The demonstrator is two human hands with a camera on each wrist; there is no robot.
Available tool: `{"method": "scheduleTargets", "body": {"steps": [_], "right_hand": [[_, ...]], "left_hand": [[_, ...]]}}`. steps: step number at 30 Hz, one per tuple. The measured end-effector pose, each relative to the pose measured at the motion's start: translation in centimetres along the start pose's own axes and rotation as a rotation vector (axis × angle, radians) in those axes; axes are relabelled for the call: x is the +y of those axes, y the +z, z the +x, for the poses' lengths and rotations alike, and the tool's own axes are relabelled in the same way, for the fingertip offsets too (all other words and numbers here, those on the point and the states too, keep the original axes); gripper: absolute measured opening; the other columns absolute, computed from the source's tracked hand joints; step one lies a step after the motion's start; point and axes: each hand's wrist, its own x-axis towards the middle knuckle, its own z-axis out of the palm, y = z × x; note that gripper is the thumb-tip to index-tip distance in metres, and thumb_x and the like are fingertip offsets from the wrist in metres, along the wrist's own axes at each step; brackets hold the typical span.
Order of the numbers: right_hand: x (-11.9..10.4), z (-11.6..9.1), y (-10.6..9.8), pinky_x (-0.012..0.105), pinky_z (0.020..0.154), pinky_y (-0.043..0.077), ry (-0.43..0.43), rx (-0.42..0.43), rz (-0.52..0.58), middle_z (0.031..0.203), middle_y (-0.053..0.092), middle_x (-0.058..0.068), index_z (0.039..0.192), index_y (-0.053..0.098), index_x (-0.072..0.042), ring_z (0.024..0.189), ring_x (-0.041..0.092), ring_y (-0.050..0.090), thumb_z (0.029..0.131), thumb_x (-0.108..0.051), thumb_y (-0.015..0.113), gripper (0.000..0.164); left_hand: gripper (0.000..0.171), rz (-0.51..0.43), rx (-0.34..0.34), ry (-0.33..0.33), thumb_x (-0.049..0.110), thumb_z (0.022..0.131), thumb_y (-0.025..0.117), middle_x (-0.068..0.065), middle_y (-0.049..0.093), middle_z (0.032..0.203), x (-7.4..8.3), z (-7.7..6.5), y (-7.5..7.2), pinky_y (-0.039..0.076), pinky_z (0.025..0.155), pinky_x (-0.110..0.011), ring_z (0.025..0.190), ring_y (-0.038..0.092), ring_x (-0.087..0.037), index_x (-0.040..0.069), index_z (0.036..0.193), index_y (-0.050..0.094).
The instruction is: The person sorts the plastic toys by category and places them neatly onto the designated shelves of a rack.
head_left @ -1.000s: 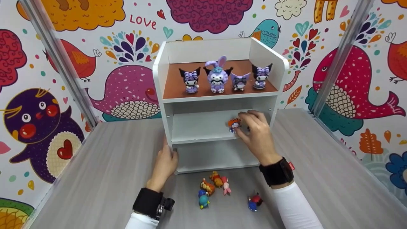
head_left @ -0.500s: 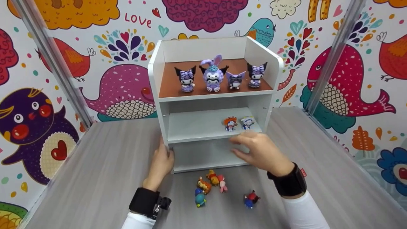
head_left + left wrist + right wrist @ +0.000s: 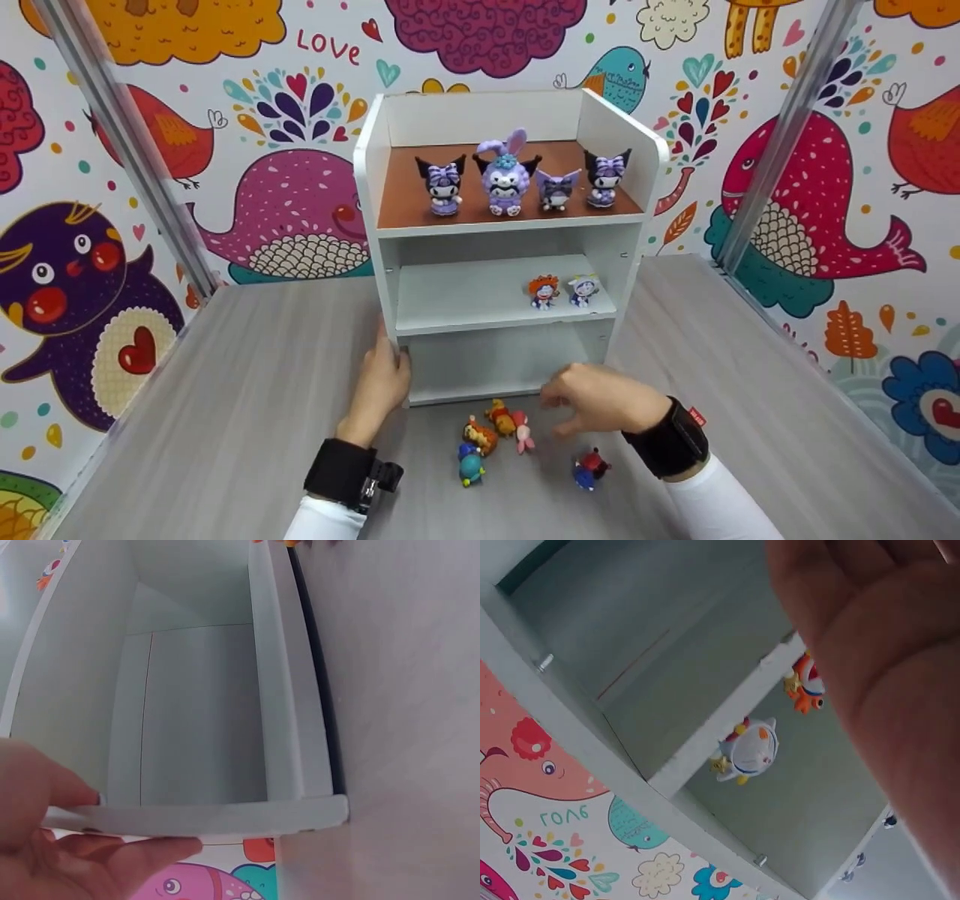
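Now, right hand (image 3: pixel 600 401): I have it over the tabletop (image 3: pixel 285 405), before the lowest compartment; thumb and fingertips apart, fingers bent, nothing between them. I cannot tell how high it sits.
Pink figure (image 3: pixel 523 433): on the tabletop, just left of those fingertips and slightly toward the near side, with a gap showing in my head view.
Long axis of the pink figure: mostly near-to-far, tilted a little, so I judge a pinch across its sides would suit it.
Crowded flank: the yellow-and-red figure (image 3: pixel 500 420) lies close against its left, with the striped orange figure (image 3: pixel 480 435) and blue-and-teal figure (image 3: pixel 471 466) further left and nearer. I would favour coming from the right.
Red-and-blue figure (image 3: pixel 591 470): on its own, toward the near side of the right hand; too blurred for me to read its axis.
Nearer hand: the right, for both the pink and the red-and-blue figure.
Left hand (image 3: pixel 381 382): clamped on the left side panel (image 3: pixel 217 819) of the shelf unit (image 3: pixel 480 120), thumb inside, fingers outside.
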Motion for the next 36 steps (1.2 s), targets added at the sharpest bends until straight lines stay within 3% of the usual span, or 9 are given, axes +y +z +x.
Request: {"method": "scheduleTargets", "body": {"steps": [5, 9, 12, 16, 24, 33, 36], "right_hand": [[0.0, -0.3, 1.0, 0.023, 0.067, 0.050, 0.168, -0.194, 0.075, 0.087, 0.072, -0.001, 0.096, 0.075, -0.012, 0.074, 0.006, 0.059, 0.065, -0.021, 0.092, 0.037], [-0.2, -0.5, 1.8, 0.024, 0.062, 0.046, 0.289, -0.269, 0.040, 0.076, 0.065, -0.009, 0.086, 0.072, -0.016, 0.068, 0.004, 0.053, 0.054, -0.020, 0.097, 0.040], [-0.2, -0.6, 2.3, 0.024, 0.060, 0.044, 0.323, -0.281, -0.005, 0.070, 0.061, -0.013, 0.078, 0.070, -0.020, 0.064, 0.004, 0.050, 0.048, -0.018, 0.098, 0.041], [-0.1, -0.5, 2.9, 0.022, 0.057, 0.042, 0.308, -0.275, -0.002, 0.067, 0.059, -0.014, 0.070, 0.071, -0.019, 0.063, 0.003, 0.048, 0.046, -0.012, 0.097, 0.036], [0.4, 0.0, 3.2, 0.021, 0.051, 0.042, 0.264, -0.288, 0.142, 0.065, 0.064, -0.011, 0.075, 0.076, -0.011, 0.055, 0.001, 0.052, 0.062, -0.001, 0.084, 0.018], [0.6, 0.6, 3.6, 0.019, 0.050, 0.039, 0.146, -0.262, 0.073, 0.066, 0.062, -0.008, 0.079, 0.075, -0.009, 0.054, 0.001, 0.046, 0.066, 0.005, 0.074, 0.019], [0.6, 0.8, 3.6, 0.016, 0.049, 0.033, 0.066, -0.239, 0.062, 0.062, 0.056, -0.010, 0.077, 0.074, -0.009, 0.052, -0.001, 0.041, 0.069, 0.003, 0.072, 0.015]], "left_hand": [[0.067, -0.003, 0.005, 0.002, -0.006, 0.094, 0.048, -0.041, 0.057, 0.128, -0.2, 0.1, 0.0, 0.056, 0.079, -0.054, 0.099, 0.069, -0.046, -0.006, 0.155, 0.020], [0.066, -0.008, 0.005, -0.004, -0.005, 0.095, 0.048, -0.041, 0.058, 0.126, -0.2, 0.1, 0.0, 0.056, 0.076, -0.053, 0.098, 0.070, -0.046, -0.005, 0.155, 0.021], [0.064, -0.016, 0.005, -0.003, -0.004, 0.095, 0.048, -0.041, 0.059, 0.126, -0.1, 0.1, 0.0, 0.057, 0.076, -0.053, 0.099, 0.070, -0.046, -0.005, 0.154, 0.022], [0.063, -0.020, 0.004, 0.008, -0.005, 0.095, 0.047, -0.041, 0.061, 0.122, -0.2, 0.1, 0.0, 0.056, 0.073, -0.050, 0.095, 0.071, -0.043, -0.005, 0.153, 0.023], [0.067, -0.015, 0.018, 0.029, -0.009, 0.093, 0.047, -0.044, 0.058, 0.122, -0.2, 0.0, 0.1, 0.055, 0.069, -0.050, 0.090, 0.070, -0.045, -0.008, 0.154, 0.020], [0.069, -0.003, 0.017, 0.020, -0.009, 0.093, 0.049, -0.043, 0.060, 0.120, 0.0, 0.0, 0.1, 0.053, 0.065, -0.047, 0.082, 0.070, -0.040, -0.007, 0.155, 0.019], [0.069, -0.001, 0.012, 0.014, -0.008, 0.093, 0.049, -0.042, 0.062, 0.115, 0.0, 0.1, 0.1, 0.051, 0.061, -0.044, 0.076, 0.069, -0.037, -0.007, 0.155, 0.019]]}}
